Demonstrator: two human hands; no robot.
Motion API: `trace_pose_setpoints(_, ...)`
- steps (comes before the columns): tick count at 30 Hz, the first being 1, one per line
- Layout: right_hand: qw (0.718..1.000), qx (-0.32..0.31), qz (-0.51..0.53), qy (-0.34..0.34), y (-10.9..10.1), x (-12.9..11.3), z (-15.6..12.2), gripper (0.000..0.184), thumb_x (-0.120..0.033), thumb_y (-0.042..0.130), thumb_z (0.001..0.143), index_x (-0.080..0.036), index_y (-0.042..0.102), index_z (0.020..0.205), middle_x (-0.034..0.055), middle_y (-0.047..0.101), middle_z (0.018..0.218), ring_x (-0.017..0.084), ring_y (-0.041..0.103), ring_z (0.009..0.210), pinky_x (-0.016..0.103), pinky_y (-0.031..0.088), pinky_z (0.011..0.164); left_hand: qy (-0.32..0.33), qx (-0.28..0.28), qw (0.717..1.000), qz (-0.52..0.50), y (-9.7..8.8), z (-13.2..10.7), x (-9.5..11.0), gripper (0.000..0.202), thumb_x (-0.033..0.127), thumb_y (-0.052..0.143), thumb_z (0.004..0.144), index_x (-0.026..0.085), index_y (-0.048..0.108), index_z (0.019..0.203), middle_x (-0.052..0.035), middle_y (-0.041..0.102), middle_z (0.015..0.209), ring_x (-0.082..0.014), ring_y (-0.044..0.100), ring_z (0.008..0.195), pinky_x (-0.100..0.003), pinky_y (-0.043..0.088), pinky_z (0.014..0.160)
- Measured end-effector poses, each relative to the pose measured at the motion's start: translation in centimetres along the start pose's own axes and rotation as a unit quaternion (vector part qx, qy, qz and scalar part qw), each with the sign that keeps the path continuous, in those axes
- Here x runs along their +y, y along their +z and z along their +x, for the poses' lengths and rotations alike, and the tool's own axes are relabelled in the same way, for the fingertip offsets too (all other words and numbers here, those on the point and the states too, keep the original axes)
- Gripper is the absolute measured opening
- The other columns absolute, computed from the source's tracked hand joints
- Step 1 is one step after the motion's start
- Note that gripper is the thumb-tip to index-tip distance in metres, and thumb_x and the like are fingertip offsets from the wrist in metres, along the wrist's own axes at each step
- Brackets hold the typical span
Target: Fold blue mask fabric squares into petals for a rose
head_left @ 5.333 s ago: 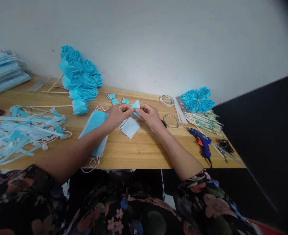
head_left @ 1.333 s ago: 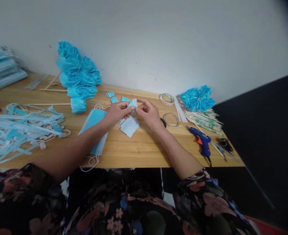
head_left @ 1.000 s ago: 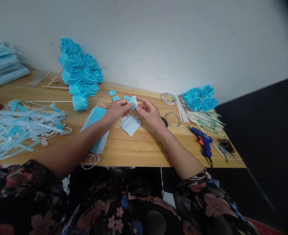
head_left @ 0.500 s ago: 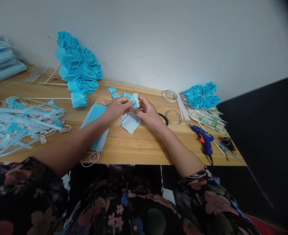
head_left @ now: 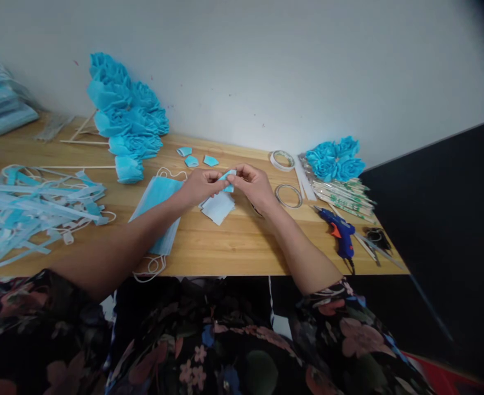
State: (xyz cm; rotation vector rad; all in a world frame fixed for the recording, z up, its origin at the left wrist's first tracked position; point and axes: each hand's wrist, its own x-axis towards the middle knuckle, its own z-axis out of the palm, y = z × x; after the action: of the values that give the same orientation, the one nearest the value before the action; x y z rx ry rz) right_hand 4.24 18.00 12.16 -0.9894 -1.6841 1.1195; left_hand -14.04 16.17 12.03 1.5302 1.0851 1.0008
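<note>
My left hand point(head_left: 203, 185) and my right hand point(head_left: 252, 184) pinch a small piece of blue mask fabric point(head_left: 228, 176) between them, above the table. Just under the hands lies a little stack of pale cut squares point(head_left: 217, 208). Beyond the fingers rest three small shaped blue pieces, one of them a folded petal shape point(head_left: 211, 160). A blue face mask point(head_left: 157, 203) with white ear loops lies flat beneath my left forearm.
A heap of cut mask strips point(head_left: 40, 211) covers the table's left side. Blue fabric flowers point(head_left: 126, 115) lean at the back left, with more flowers point(head_left: 335, 159) at the right over wooden sticks point(head_left: 344, 195). A glue gun point(head_left: 338, 233) and tape rolls point(head_left: 283, 160) sit at the right.
The blue piece no longer stands up as a point; it lies lower and flatter between my fingers. My right fingers have come over onto it. The view has shifted slightly.
</note>
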Motion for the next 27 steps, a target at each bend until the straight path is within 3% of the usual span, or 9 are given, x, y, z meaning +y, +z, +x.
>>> trace_pose_setpoints(3,1.0,0.016,-0.021,-0.006,0.0,0.1,0.0,0.03,-0.049,0.077,0.078,-0.021,0.071,0.085,-0.0031,0.058,0.07,0.012,0.048,0.067,0.027,0.04,0.065,0.007,-0.003,1.0,0.014,0.1,-0.1,0.2,0.032,0.026,0.069,0.083,0.018,0.053,0.057,0.0042,0.05,0.052,-0.0089,0.044,0.05,-0.025,0.034,0.053)
trace_pose_setpoints(7,0.998,0.032,-0.055,-0.025,0.1,-0.4,-0.3,0.023,-0.044,0.074,0.081,-0.022,0.072,0.087,-0.0012,0.063,0.074,0.014,0.053,0.07,0.029,0.044,0.066,0.002,-0.007,1.0,-0.003,0.0,-0.1,0.3,0.031,0.026,0.07,0.083,0.019,0.054,0.058,0.0039,0.051,0.053,-0.0094,0.045,0.051,-0.025,0.035,0.054)
trace_pose_setpoints(12,0.986,0.043,-0.128,-0.097,0.1,-0.8,-0.6,0.013,-0.034,0.068,0.088,-0.024,0.076,0.089,0.0026,0.074,0.092,0.019,0.063,0.086,0.035,0.051,0.083,-0.031,-0.002,0.998,-0.048,-0.1,0.0,0.1,0.026,0.026,0.069,0.084,0.018,0.058,0.061,0.0021,0.054,0.055,-0.01,0.048,0.052,-0.025,0.037,0.055)
trace_pose_setpoints(17,0.968,0.033,-0.183,-0.168,-0.2,-0.6,-0.5,0.016,-0.03,0.063,0.093,-0.03,0.079,0.094,0.0032,0.077,0.099,0.023,0.066,0.097,0.043,0.05,0.094,-0.03,0.004,0.997,-0.074,-0.1,0.1,0.1,0.023,0.029,0.07,0.082,0.018,0.061,0.064,0.0013,0.056,0.056,-0.01,0.05,0.053,-0.025,0.04,0.056)
trace_pose_setpoints(27,0.942,0.029,-0.246,-0.228,-0.5,0.4,-0.2,0.027,-0.027,0.055,0.096,-0.033,0.081,0.1,0.0028,0.079,0.101,0.025,0.067,0.098,0.045,0.051,0.092,-0.017,0.008,0.996,-0.09,0.0,0.1,-0.2,0.025,0.031,0.072,0.081,0.018,0.061,0.062,0.0009,0.056,0.056,-0.0101,0.051,0.055,-0.024,0.041,0.056)
